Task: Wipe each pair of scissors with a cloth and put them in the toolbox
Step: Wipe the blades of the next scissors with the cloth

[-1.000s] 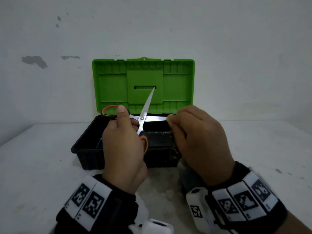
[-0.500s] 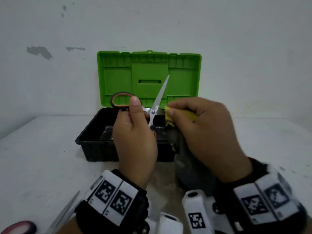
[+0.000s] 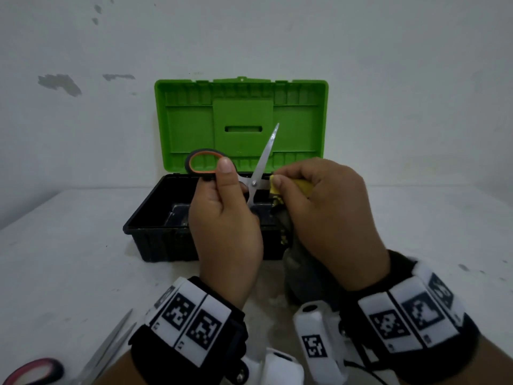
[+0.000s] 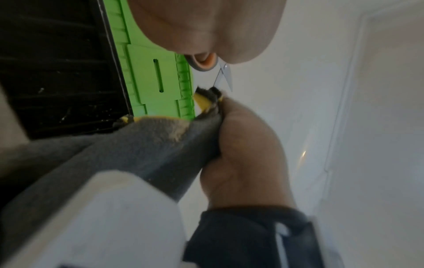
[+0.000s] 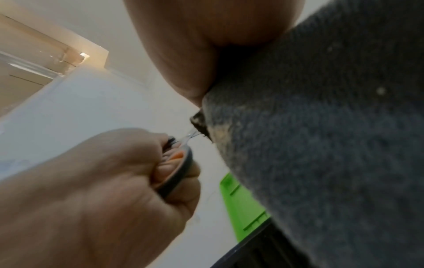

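Since a second ago the right hand (image 3: 330,215) has slid its fold of cloth (image 3: 277,187) inward along the horizontal blade, from near the tip to just beside the pivot, and both hands have lifted a little above the toolbox (image 3: 155,234); half a second ago the cloth was already close to this spot. That reads as one wiping pass along this blade nearly run to its end, with the other blade likely still to do. The orange-handled scissors (image 3: 256,176) stay spread wide: one blade points up across the green lid (image 3: 241,107), the other runs sideways into the cloth. The left hand (image 3: 224,232) has its grip closed round the lower handle loop, thumb laid against the upper loop. The right hand's grip is a pinch, thumb and fingers pressing the yellow-edged grey cloth onto the blade, the rest of the cloth hanging below the palm. These scissors are held over the open black tray, not yet in it. A second pair, red-handled scissors (image 3: 41,370), lies on the worktop (image 3: 69,273) near the left wrist, probably awaiting its turn.
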The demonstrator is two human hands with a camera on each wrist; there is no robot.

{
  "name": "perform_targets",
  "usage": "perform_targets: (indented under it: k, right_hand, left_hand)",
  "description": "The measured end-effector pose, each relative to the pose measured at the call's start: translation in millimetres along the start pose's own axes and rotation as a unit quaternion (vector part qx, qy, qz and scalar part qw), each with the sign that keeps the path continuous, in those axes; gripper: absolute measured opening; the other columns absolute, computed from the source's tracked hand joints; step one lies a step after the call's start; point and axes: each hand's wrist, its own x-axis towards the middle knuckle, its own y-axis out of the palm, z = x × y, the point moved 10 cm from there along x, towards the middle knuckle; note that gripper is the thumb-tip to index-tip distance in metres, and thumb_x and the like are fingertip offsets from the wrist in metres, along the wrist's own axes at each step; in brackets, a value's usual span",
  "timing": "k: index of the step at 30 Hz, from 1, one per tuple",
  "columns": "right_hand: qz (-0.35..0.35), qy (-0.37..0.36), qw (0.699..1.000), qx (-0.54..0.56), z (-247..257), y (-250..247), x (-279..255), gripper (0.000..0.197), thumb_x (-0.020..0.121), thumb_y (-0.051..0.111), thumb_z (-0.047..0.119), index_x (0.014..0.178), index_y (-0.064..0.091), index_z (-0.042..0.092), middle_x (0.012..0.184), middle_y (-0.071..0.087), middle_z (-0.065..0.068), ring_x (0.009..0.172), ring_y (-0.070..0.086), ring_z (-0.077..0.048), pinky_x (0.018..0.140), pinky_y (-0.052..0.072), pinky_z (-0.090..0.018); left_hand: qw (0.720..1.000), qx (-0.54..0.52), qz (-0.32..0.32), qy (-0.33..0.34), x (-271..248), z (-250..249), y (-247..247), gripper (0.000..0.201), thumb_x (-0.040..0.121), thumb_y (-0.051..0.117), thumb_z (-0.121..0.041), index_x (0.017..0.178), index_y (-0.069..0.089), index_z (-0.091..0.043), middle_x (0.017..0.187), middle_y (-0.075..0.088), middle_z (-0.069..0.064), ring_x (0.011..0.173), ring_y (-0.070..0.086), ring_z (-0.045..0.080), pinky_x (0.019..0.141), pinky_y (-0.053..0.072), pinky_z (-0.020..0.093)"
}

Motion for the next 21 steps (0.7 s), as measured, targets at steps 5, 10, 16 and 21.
perform_targets:
  k: [5, 10, 16, 21]
  right_hand:
    - [0.01, 0.013, 1.0, 0.012, -2.3, -0.2, 0.1, 0.008, 0.087, 0.07, 0.024, 0.087, 0.077, 0.02, 0.081, 0.071, 0.009, 0.075, 0.059, -0.002, 0.069, 0.042, -0.013]
    - [-0.004, -0.026, 0.999, 0.018, 4.6, -4.2, 2.0, 0.006, 0.087, 0.071, 0.023, 0.088, 0.076, 0.021, 0.079, 0.067, 0.011, 0.078, 0.057, -0.001, 0.071, 0.039, -0.003]
    - [0.024, -0.012, 0.999, -0.042, -33.8, -9.5, 9.6, 0.004, 0.085, 0.073, 0.021, 0.086, 0.077, 0.021, 0.076, 0.064, 0.013, 0.078, 0.051, 0.005, 0.071, 0.032, 0.003]
    - [0.014, 0.041, 0.999, -0.016, -54.6, -46.4, 24.7, 0.005, 0.085, 0.072, 0.026, 0.086, 0.077, 0.028, 0.081, 0.072, 0.017, 0.081, 0.064, 0.001, 0.072, 0.044, -0.008]
  left_hand:
    - [1.0, 0.006, -0.002, -0.003, 0.7, -3.0, 0.1, 0.043, 0.101, 0.038, -0.05, 0.069, 0.051, -0.023, 0.061, 0.057, -0.012, 0.053, 0.048, 0.004, 0.057, 0.045, 0.033]
    - [0.999, -0.034, 0.003, -0.037, 2.8, -6.8, 0.7, 0.044, 0.102, 0.041, -0.044, 0.067, 0.049, -0.018, 0.051, 0.052, -0.013, 0.043, 0.043, 0.002, 0.045, 0.041, 0.024]
    - [0.993, -0.067, 0.02, -0.093, 14.6, -7.5, -0.2, 0.044, 0.103, 0.041, -0.04, 0.068, 0.047, -0.014, 0.041, 0.041, -0.013, 0.035, 0.033, 0.002, 0.036, 0.029, 0.017]
    - [0.992, -0.009, 0.095, -0.088, 28.9, -15.0, 4.5, 0.047, 0.101, 0.045, -0.045, 0.067, 0.049, -0.013, 0.044, 0.036, -0.011, 0.036, 0.031, 0.006, 0.036, 0.028, 0.018]
